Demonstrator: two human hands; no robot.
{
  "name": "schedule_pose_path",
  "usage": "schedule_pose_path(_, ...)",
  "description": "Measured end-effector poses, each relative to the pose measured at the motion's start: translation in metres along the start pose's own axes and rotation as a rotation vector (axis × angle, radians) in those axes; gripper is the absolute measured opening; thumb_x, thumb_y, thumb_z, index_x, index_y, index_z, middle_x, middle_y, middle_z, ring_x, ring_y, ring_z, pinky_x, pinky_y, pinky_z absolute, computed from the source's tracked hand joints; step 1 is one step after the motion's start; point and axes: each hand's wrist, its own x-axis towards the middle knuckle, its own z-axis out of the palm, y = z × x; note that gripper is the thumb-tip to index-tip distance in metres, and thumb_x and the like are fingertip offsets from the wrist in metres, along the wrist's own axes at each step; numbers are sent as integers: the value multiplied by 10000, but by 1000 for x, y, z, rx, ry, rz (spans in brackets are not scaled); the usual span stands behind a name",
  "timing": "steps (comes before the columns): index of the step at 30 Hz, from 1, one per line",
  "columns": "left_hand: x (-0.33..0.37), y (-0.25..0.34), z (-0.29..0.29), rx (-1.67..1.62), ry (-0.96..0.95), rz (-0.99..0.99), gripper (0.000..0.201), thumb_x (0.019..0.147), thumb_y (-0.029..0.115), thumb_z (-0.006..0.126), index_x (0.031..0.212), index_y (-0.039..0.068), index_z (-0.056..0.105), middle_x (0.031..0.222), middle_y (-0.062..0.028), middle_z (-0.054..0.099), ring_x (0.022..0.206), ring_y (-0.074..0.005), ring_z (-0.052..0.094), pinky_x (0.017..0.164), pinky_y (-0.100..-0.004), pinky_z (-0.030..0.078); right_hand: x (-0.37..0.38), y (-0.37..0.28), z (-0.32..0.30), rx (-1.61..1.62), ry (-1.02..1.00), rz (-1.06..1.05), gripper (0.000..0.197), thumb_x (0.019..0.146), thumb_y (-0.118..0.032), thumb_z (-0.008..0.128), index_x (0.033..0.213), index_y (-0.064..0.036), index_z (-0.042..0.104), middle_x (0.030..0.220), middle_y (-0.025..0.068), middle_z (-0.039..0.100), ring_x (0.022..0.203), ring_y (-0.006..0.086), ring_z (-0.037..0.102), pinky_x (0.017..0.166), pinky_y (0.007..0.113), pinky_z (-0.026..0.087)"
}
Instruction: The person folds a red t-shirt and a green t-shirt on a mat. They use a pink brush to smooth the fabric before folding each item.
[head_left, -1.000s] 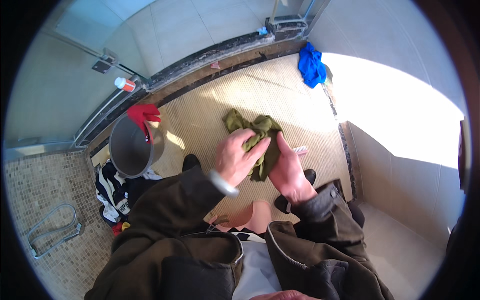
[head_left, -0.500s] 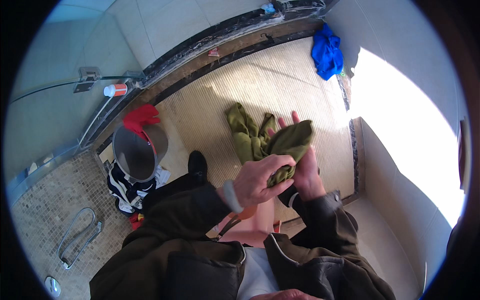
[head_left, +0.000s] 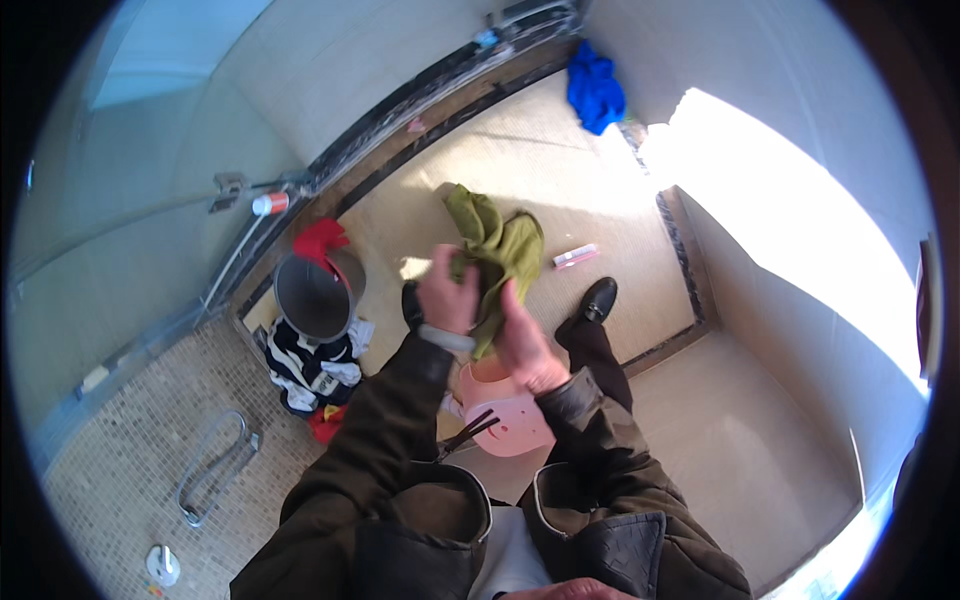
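Observation:
An olive-green garment point(head_left: 515, 245) hangs bunched in front of me over the pale ribbed floor. My left hand point(head_left: 447, 290), blurred by motion, is closed on its left side. On its lower right, my right hand point(head_left: 528, 345) grips the cloth, thumb on top and the other fingers mostly hidden. Below my hands, between my legs, is a pink plastic item point(head_left: 510, 425) with a smiling face drawn on it; its full shape is covered.
To the left stands a grey bucket point(head_left: 300, 305) with a red cloth point(head_left: 320, 243) over its rim. Dark and white clothes point(head_left: 310, 370) lie beside it. A blue cloth point(head_left: 595, 90) lies far right, a pink-and-white packet point(head_left: 576, 256) nearer. Also left: a shower hose point(head_left: 205, 460), an orange-and-white bottle point(head_left: 270, 204).
The garment has shifted left and hangs more loosely. My right hand has turned from palm-up with spread fingers to thumb-up at the cloth. The view has turned, uncovering the packet and pink item.

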Motion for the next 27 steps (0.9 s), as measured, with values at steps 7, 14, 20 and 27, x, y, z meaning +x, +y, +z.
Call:
schedule_pose_path(7, 20, 156, -121, 15, -844, 267, 744, 715, 345, 827, 1366, 124, 543, 965, -142, 707, 835, -204, 678, 821, -321, 517, -157, -99, 69, -130, -343, -393, 632, 1043, -461, 334, 1540, -94, 203, 1569, 107, 275, 1365, 269, 403, 1143, 414, 319)
schedule_pose_path(14, -34, 316, -132, -420, -1174, -1, 265, 824, 160, 726, 994, -43, 722, 826, -61, 722, 741, -80, 634, 692, -220, 492, -330, -119, 66, -465, -121, -842, 681, 814, -109, 771, 1396, -30, 426, 1282, 68, 583, 1169, 169, 550, 1034, 337, 426)
schedule_pose_path(20, -115, 450, -117, -641, -1518, -99, 192, 843, 94, 685, 969, -47, 711, 799, -52, 700, 695, -87, 638, 647, -210, 497, -418, -115, -6, -467, -13, -835, 502, 914, -87, 669, 1372, -23, 473, 1239, 16, 600, 1107, 105, 531, 969, 294, 431)
schedule_pose_path(27, -192, 583, -59, -675, -1327, 202, 212, 859, 96, 664, 1005, -58, 671, 873, -64, 683, 765, -107, 631, 717, -239, 499, -561, -169, -75, -14, -25, -1258, 421, 984, -226, 582, 1317, 23, 518, 1138, 71, 618, 1048, 120, 557, 937, 282, 446)
